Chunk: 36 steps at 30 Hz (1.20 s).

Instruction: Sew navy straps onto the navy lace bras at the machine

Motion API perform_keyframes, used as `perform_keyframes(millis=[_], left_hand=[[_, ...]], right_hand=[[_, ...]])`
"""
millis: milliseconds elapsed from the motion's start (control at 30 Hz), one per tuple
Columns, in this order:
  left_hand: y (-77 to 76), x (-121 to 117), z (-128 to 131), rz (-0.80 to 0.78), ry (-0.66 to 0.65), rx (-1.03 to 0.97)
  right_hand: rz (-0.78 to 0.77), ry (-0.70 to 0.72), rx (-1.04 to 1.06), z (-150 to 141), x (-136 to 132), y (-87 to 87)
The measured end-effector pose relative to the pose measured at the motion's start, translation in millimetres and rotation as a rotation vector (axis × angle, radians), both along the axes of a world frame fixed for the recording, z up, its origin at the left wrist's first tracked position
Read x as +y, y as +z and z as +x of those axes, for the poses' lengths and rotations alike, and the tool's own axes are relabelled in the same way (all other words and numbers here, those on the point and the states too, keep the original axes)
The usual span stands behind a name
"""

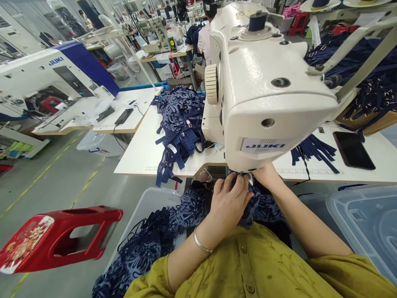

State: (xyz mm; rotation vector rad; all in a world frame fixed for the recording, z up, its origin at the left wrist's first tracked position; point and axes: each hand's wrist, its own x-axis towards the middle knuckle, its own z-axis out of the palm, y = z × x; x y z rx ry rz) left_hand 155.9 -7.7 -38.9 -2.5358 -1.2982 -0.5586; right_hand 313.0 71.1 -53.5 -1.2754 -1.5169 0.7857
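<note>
My left hand [231, 198], with a bangle at the wrist, is in front of the white sewing machine [273, 107]. Its fingers are curled and pressed together on a navy patterned bra [248, 211] below the machine head. My right hand [263, 176] reaches in from the right; the machine head hides its fingers. The needle area is also hidden. More navy patterned bras [139, 248] hang in a linked heap from my lap over the left, into a clear plastic bin [151, 196].
Navy bras with straps [180, 124] are piled left of the machine. Cut navy straps [316, 151] and a black phone [355, 151] lie on the right of the table [136, 159]. A red stool [77, 236] stands on the floor at left, a plastic bin [366, 219] at right.
</note>
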Motion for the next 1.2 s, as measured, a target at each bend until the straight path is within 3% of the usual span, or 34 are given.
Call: perform_keyframes(millis=[233, 867, 1067, 1200], left_hand=[[1.0, 2, 1, 0.013, 0.010, 0.009], [-4.0, -1, -2, 0.047, 0.052, -0.008], [-2.8, -4, -6, 0.030, 0.054, 0.015], [-0.3, -5, -7, 0.044, 0.009, 0.066]], right_hand=[[0.077, -0.019, -0.045, 0, 6, -7.1], [0.043, -0.047, -0.125, 3, 2, -16.5], [-0.038, -0.125, -0.162, 13, -26, -20.6], [-0.176, 0.046, -0.222, 22, -58, -14.4]])
